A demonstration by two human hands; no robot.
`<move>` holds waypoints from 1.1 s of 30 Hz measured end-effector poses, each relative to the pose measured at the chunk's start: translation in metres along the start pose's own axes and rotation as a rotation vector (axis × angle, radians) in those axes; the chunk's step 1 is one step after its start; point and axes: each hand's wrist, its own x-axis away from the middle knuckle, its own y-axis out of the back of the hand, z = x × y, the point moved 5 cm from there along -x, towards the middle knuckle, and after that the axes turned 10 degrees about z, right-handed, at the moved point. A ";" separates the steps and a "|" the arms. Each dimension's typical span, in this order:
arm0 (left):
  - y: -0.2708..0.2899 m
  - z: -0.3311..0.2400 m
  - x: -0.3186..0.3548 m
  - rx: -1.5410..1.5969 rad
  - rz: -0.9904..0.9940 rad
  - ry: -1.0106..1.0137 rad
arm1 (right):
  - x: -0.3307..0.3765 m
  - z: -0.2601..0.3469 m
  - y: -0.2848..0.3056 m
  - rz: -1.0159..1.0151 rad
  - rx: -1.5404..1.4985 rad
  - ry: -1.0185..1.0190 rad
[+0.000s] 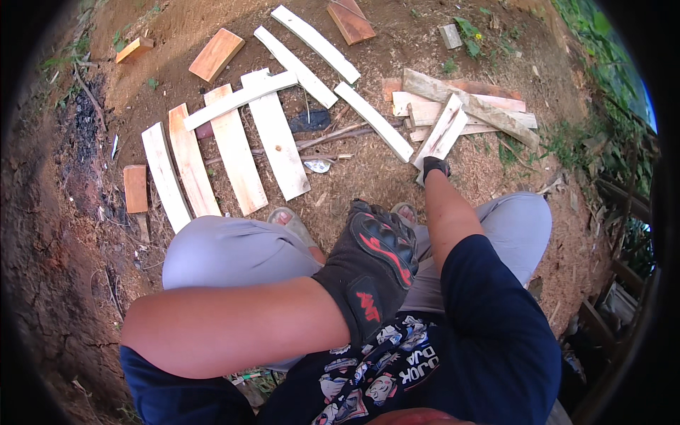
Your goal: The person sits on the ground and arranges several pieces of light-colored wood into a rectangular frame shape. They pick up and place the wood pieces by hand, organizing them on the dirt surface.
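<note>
At the far left a small reddish-brown block (135,189) lies on the bare soil, just beside a row of four pale boards: a whitish board (166,177), a yellowish board (190,163), a pinkish board (238,152) and a knotted board (280,138). A pale slat (241,100) lies across the upper parts of the latter two; it looks unfastened, so a knock to either board could shift or tip it. Near the row's lower end is a sandalled foot (283,217), which a sliding board could bump. In the middle, the gloved left hand (374,258) is held before the body, back upward; its fingers are turned out of sight, so I cannot tell how far they are curled or whether they have hold of anything. Beyond it a narrow slat (374,122) slants over the ground. Further right, the gloved right hand (435,167) appears closed around the near end of a short board (440,134), whose far end overlaps a loose heap topped by a weathered plank (490,118). With the pieces crossed unevenly, a sideways pull could drag or topple the heap, and a one-end grip could let the board twist.
</note>
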 end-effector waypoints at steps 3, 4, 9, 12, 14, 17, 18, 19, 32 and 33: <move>0.003 -0.005 0.001 -0.010 0.000 0.003 | 0.034 0.004 0.012 -0.031 -0.054 -0.010; 0.004 -0.008 -0.001 -0.013 -0.012 -0.029 | 0.019 -0.004 0.022 -0.048 -0.067 -0.054; 0.004 -0.009 -0.001 -0.037 -0.011 -0.012 | 0.035 0.016 0.028 0.100 0.009 -0.029; 0.001 -0.009 -0.004 -0.040 -0.010 -0.028 | 0.036 0.012 0.036 -0.069 -0.020 -0.037; -0.001 -0.009 -0.002 -0.047 -0.006 -0.001 | 0.060 0.023 0.027 -0.082 -0.055 -0.029; -0.001 -0.008 0.003 -0.057 0.011 0.067 | 0.081 0.042 0.001 0.097 -0.152 0.008; 0.000 -0.009 0.002 -0.057 0.020 0.076 | 0.067 0.041 -0.010 0.170 -0.193 -0.002; 0.002 -0.011 0.000 -0.057 0.032 0.066 | 0.042 0.035 -0.019 0.233 -0.237 -0.018; 0.006 -0.017 -0.004 -0.061 0.031 -0.058 | 0.054 0.031 0.020 0.185 -0.315 0.429; 0.005 -0.016 -0.003 -0.060 0.036 -0.045 | 0.073 0.039 0.024 0.151 -0.260 0.457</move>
